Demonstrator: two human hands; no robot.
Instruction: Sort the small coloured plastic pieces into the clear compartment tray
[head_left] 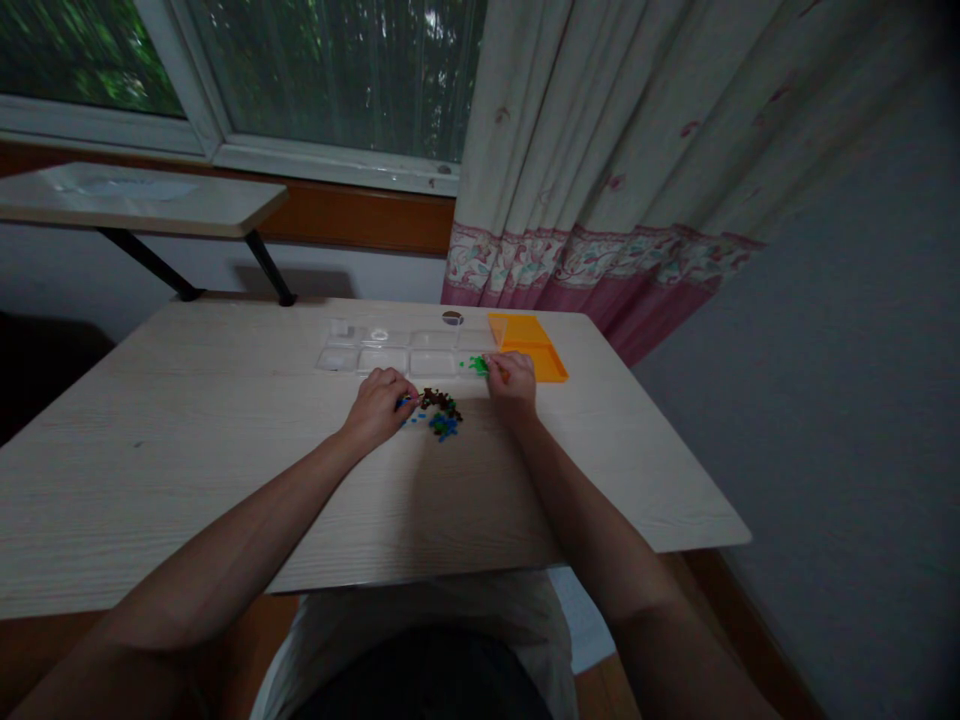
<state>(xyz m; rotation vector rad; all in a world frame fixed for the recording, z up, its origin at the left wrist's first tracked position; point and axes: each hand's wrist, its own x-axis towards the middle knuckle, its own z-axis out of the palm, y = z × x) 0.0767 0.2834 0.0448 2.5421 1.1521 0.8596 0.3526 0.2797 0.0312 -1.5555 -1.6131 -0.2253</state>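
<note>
My left hand (381, 408) rests at the left side of a small loose pile, its fingertips pinched together by blue bits; anything between them is too small to make out. The pile holds dark brown pieces (441, 400) at the back and blue pieces (444, 427) in front, with a few green ones mixed in. Behind it lies a clear plastic compartment tray (409, 363). Bright green pieces (475, 365) sit in its front right compartment. Right beside them my right hand (514, 380) has its fingers closed together, and what they hold is hidden.
An orange case (552, 364) lies at the tray's right end. A small dark round object (452, 318) is behind the tray. A raised shelf (225, 205) stands at the back left of the wooden table (225, 440). A curtain (570, 200) hangs behind.
</note>
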